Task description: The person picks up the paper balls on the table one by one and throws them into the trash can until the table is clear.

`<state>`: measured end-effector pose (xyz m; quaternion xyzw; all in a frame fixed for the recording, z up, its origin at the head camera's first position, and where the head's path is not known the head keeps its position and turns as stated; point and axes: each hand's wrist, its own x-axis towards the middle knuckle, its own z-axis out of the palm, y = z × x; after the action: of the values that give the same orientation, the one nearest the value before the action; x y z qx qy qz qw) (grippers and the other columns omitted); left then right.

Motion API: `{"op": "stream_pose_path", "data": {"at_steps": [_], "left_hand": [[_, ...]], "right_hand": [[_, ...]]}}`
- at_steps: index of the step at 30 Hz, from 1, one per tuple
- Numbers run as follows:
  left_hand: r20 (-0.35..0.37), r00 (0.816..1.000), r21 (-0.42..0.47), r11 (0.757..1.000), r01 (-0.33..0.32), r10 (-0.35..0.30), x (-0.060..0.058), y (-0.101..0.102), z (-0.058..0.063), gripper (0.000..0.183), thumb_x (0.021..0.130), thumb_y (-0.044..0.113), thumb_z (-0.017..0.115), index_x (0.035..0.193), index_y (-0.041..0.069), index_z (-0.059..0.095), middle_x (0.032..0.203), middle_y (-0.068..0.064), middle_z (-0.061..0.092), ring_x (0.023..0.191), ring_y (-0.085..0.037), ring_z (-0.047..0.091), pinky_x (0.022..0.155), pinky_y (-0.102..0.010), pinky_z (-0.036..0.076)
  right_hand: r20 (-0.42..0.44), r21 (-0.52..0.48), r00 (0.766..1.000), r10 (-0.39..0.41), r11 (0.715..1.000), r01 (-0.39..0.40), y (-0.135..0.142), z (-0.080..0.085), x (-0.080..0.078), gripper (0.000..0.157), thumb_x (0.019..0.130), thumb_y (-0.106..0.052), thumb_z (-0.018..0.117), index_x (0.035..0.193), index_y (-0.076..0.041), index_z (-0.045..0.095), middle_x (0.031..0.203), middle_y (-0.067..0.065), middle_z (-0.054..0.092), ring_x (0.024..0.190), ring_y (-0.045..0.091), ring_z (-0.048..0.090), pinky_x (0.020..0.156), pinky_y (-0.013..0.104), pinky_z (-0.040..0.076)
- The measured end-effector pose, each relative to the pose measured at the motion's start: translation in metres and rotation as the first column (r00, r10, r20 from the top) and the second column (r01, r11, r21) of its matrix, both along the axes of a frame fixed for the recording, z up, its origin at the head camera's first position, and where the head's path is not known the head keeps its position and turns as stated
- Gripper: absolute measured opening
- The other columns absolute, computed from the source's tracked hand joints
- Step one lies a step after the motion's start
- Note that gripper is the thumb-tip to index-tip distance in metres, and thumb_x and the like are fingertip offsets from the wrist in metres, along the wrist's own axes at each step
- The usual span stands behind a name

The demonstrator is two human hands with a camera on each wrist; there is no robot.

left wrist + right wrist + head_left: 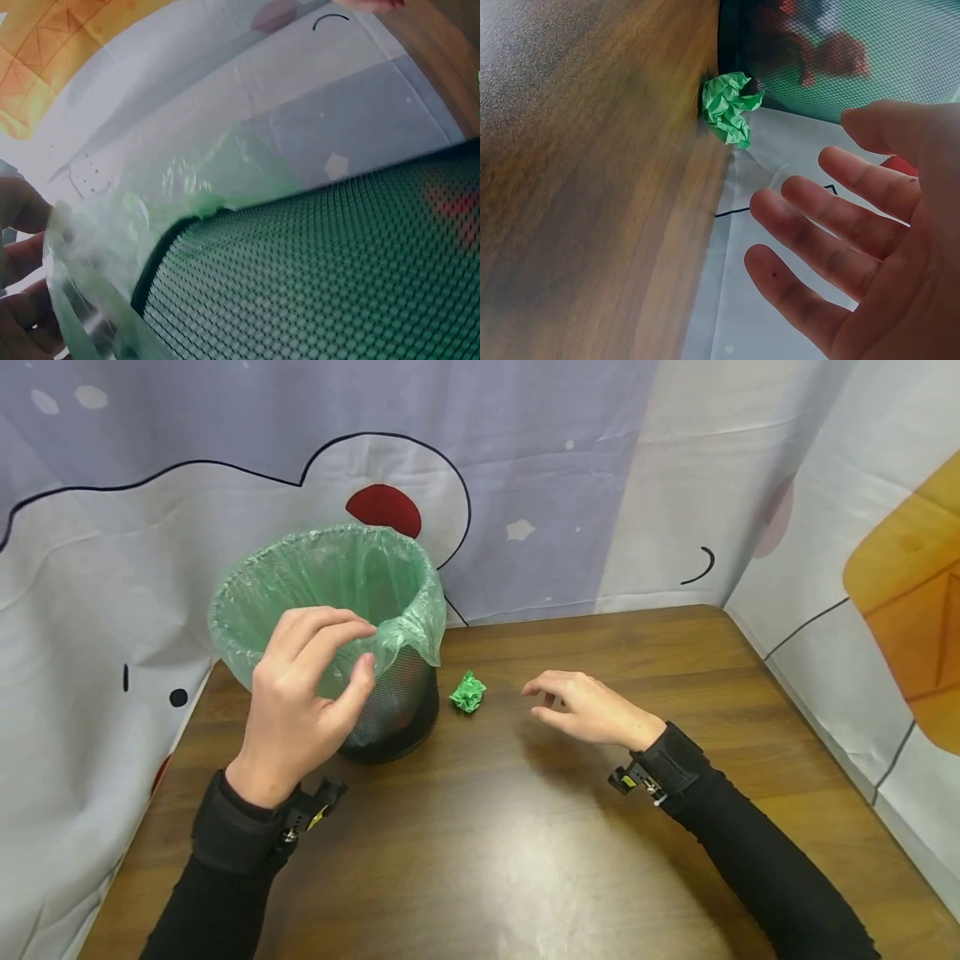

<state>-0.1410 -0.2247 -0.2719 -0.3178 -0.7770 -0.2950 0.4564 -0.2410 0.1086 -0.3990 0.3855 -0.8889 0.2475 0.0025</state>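
Note:
A black mesh bin [405, 693] stands at the back left, lined with a translucent green plastic bag [352, 556] folded over its rim. My left hand [303, 693] is at the near side of the bin's rim, thumb and fingers bent apart. In the left wrist view its fingers [26, 277] lie beside the loose bag edge; whether they touch it I cannot tell. A crumpled ball of green paper [468, 692] lies on the table just right of the bin. Right of that ball, my right hand [588, 706] hovers with loosely bent fingers [810, 232], holding nothing.
The brown wooden table [480, 852] carries the bin and paper. A printed fabric curtain [540, 485] hangs along the back, left and right of the table. Each wrist wears a black band with a small camera.

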Motion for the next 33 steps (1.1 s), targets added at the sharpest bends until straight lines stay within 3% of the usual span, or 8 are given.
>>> {"op": "stream_pose_path", "data": {"at_steps": [13, 25, 33], "left_hand": [[-0.094, 0.982, -0.010, 0.987, 0.162, -0.162, 0.014, 0.021, -0.008, 0.023, 0.092, 0.011, 0.056, 0.097, -0.004, 0.073, 0.095, -0.016, 0.069, 0.090, -0.034, 0.061, 0.087, -0.038, 0.047], [-0.002, 0.963, -0.168, 0.949, 0.267, -0.271, 0.019, 0.025, -0.024, 0.020, 0.093, 0.012, 0.057, 0.098, 0.000, 0.072, 0.094, -0.008, 0.068, 0.090, -0.026, 0.062, 0.088, -0.033, 0.049], [0.084, 0.965, -0.234, 0.936, 0.261, -0.248, 0.019, 0.024, -0.034, 0.019, 0.093, 0.016, 0.056, 0.097, 0.005, 0.071, 0.094, -0.002, 0.068, 0.091, -0.020, 0.062, 0.087, -0.032, 0.050]], "right_hand": [[-0.003, -0.002, 1.000, 0.001, 1.000, -0.001, -0.003, -0.003, -0.002, 0.029, 0.099, -0.024, 0.064, 0.126, -0.015, 0.066, 0.119, -0.003, 0.067, 0.095, 0.012, 0.064, 0.082, 0.031, 0.052], [0.000, -0.006, 1.000, 0.004, 1.000, -0.004, -0.006, -0.004, -0.004, 0.029, 0.099, -0.024, 0.064, 0.126, -0.014, 0.066, 0.119, -0.003, 0.067, 0.093, 0.010, 0.062, 0.082, 0.032, 0.052], [-0.005, -0.005, 1.000, 0.007, 1.000, -0.007, -0.009, -0.003, -0.007, 0.028, 0.098, -0.023, 0.064, 0.125, -0.013, 0.067, 0.119, -0.001, 0.068, 0.092, 0.012, 0.063, 0.081, 0.032, 0.053]]}}
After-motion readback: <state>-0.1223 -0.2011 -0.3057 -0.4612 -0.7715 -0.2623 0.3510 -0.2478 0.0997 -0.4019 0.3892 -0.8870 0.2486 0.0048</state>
